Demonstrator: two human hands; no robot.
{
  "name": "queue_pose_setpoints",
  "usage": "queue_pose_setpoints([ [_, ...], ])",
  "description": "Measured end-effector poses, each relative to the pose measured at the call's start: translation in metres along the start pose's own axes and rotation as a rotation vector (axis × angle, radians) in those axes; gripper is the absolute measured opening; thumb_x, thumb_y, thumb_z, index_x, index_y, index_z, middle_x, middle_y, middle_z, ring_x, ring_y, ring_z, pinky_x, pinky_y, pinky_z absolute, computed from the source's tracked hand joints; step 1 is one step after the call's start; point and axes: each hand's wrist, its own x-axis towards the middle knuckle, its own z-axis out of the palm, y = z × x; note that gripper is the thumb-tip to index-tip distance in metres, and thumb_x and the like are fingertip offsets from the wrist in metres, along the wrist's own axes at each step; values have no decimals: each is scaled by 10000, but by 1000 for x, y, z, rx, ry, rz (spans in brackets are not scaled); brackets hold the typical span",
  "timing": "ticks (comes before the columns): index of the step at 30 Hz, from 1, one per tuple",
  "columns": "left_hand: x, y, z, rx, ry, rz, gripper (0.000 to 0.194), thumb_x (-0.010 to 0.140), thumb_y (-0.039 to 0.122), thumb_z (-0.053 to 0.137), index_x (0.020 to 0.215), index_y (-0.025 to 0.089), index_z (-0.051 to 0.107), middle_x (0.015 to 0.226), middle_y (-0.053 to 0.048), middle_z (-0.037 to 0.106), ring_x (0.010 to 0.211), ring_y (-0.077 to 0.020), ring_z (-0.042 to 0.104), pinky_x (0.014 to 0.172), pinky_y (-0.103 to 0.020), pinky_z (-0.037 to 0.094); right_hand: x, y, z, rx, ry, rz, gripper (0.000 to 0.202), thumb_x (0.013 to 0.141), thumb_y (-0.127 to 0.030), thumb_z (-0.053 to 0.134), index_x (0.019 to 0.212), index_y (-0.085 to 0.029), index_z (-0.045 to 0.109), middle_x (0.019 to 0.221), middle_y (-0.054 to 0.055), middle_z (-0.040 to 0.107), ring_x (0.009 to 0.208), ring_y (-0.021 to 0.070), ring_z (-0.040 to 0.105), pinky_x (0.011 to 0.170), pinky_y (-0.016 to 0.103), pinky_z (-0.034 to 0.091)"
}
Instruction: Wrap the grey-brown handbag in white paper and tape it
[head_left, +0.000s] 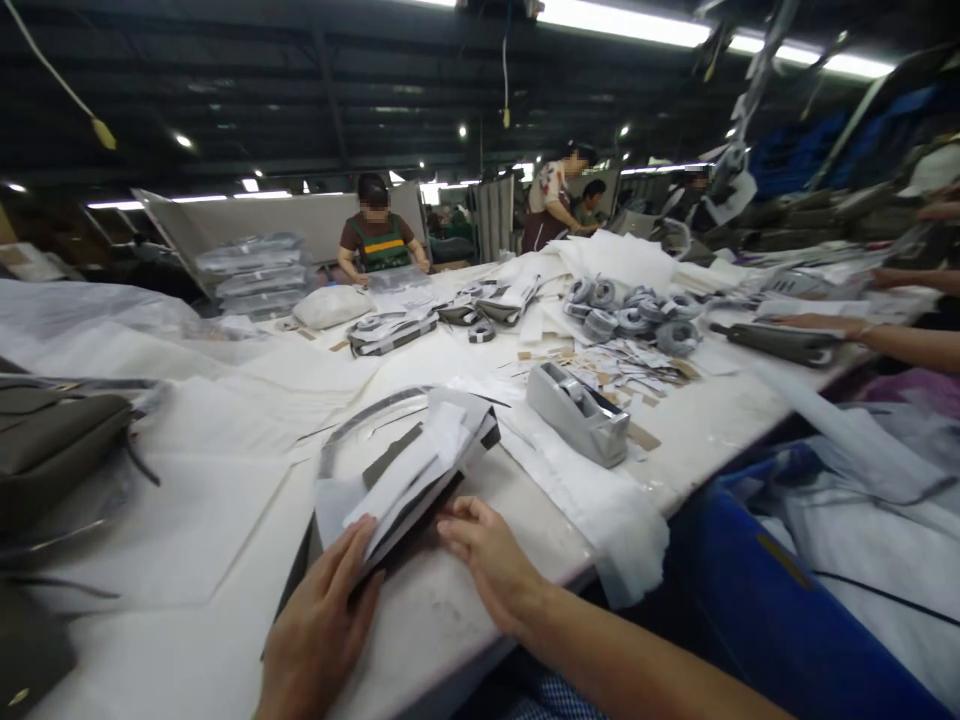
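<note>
A dark olive bag (480, 440) lies tilted on the table in front of me, its upper side covered with white paper and its curved handle wrapped in grey film. My left hand (322, 610) grips the near left end, fingers over the paper and thumb below. Close against the bag's near right edge is my right hand (487, 560), its fingers curled in; whatever they pinch is hidden. A grey tape dispenser (577, 412) stands to the right of the bag, beside a sheet of soft white wrapping (592, 510).
White sheets (165, 520) cover the table's left, where another olive bag (56, 440) lies. Grey rolls (630, 310) and paper scraps (622, 368) are farther back. A blue bin (795, 590) stands at right. A co-worker's arm (900, 345) reaches in; another person (379, 235) works opposite.
</note>
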Motion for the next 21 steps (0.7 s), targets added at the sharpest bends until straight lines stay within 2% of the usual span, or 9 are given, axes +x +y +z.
queue_pose_setpoints([
  [3, -5, 0, 4, 35, 62, -34, 705, 949, 388, 576, 1552, 207, 259, 1406, -133, 561, 1155, -306, 637, 963, -432, 556, 1, -1, 13, 57, -14, -42, 277, 577, -158, 721, 781, -230, 548, 912, 5, 670, 959, 208, 628, 979, 372, 452],
  [6, -6, 0, 7, 82, 126, -77, 704, 954, 341, 581, 1558, 222, 240, 1385, -133, 580, 1105, -310, 659, 899, -429, 575, 3, -6, 20, 24, -66, -72, 269, 593, -170, 735, 803, -230, 579, 940, 5, 707, 1020, 219, 646, 1025, 379, 432],
  [9, -5, 1, 6, 124, 139, -115, 671, 969, 275, 566, 1556, 269, 241, 1352, -97, 616, 1027, -281, 694, 759, -364, 598, 6, -22, 8, -232, -176, -127, 262, 681, -259, 752, 913, -230, 634, 1024, 30, 722, 1047, 241, 666, 1002, 404, 475],
  [11, -5, 1, 5, 128, 158, -117, 648, 975, 238, 560, 1549, 287, 262, 1348, -79, 624, 1011, -262, 703, 746, -339, 594, 9, -41, -16, -604, -210, -323, 243, 788, -327, 710, 1008, -229, 671, 1101, 58, 720, 1071, 251, 665, 1008, 428, 488],
  [12, -5, 1, 4, 121, 164, -113, 637, 978, 229, 556, 1545, 288, 273, 1355, -74, 620, 1018, -256, 702, 758, -334, 592, 11, -53, -31, -829, -202, -482, 236, 848, -330, 666, 1062, -234, 684, 1163, 66, 709, 1121, 249, 645, 1045, 434, 468],
  [14, -6, 2, 3, 105, 167, -111, 616, 984, 229, 544, 1541, 288, 288, 1375, -65, 606, 1039, -250, 697, 755, -320, 590, 15, -76, -68, -1202, -96, -785, 268, 913, -285, 597, 1160, -222, 680, 1281, 94, 668, 1241, 257, 581, 1118, 454, 412],
  [15, -6, 2, 3, 97, 164, -115, 606, 988, 237, 537, 1540, 287, 291, 1385, -60, 599, 1049, -248, 694, 744, -313, 589, 18, -87, -86, -1371, -41, -857, 302, 933, -261, 569, 1215, -204, 663, 1316, 110, 650, 1277, 265, 557, 1129, 470, 402],
  [18, -7, 2, 4, 79, 152, -128, 584, 1001, 269, 509, 1541, 281, 287, 1406, -52, 582, 1070, -240, 687, 741, -296, 588, 28, -107, -133, -1779, 108, -875, 379, 917, -221, 594, 1282, -122, 629, 1328, 167, 638, 1284, 314, 556, 1087, 507, 450],
  [21, -6, 2, 7, 79, 136, -145, 567, 1012, 287, 485, 1542, 283, 283, 1423, -33, 568, 1073, -217, 685, 753, -273, 582, 35, -108, -156, -1902, 144, -848, 290, 880, -165, 625, 1156, -124, 705, 1193, 152, 718, 1142, 295, 659, 987, 442, 538],
])
